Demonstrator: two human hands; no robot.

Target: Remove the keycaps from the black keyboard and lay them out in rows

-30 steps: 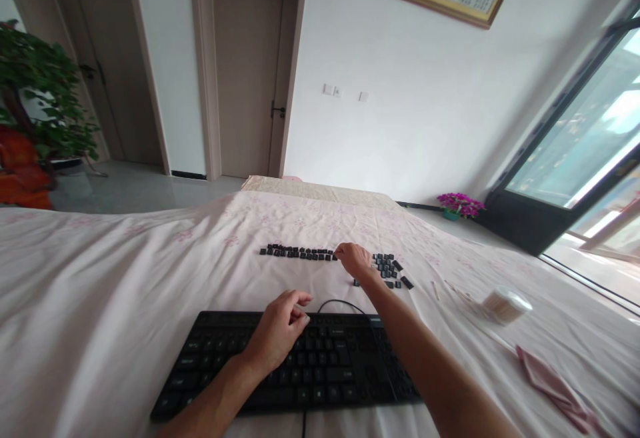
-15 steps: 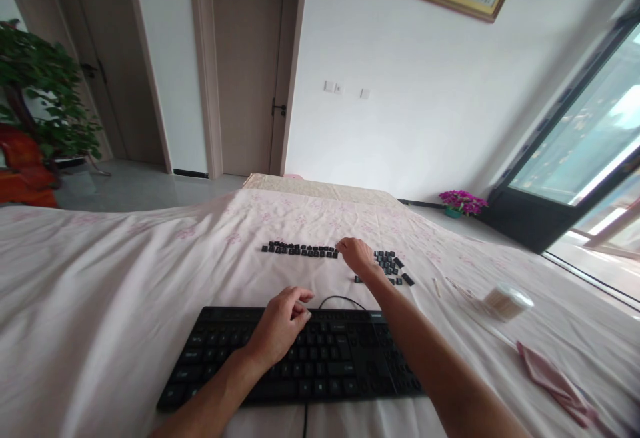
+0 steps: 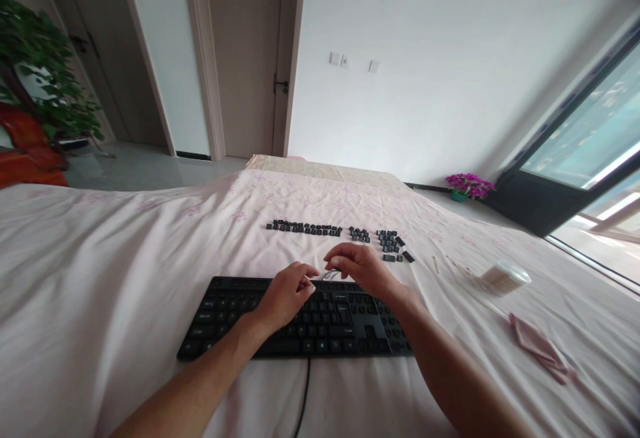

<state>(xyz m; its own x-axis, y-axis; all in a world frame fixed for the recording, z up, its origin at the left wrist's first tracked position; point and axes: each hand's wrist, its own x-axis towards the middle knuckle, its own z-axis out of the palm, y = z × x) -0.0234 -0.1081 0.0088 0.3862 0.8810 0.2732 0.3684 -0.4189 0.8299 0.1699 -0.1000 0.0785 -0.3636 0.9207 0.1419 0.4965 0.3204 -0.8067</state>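
loose keys [image 3: 359, 233] lie beyond the keyboard [image 3: 325, 331]. at its far edge the right hand [image 3: 363, 266] seems to grasp a shiny tool [image 3: 329, 277] (too small to name); the left hand [image 3: 287, 293] curls over the keyboard, whether around anything i cannot tell. the step looks like key work; the next move calls for fine aim.

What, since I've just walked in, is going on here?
A person's left hand and right hand are near the far edge of a long black plastic keyboard, a thin silvery thing between them; which hand holds it is unclear. Small black keycaps lie beyond in groups on the pale pink floral cloth. The keyboard's right part seems to lack caps.
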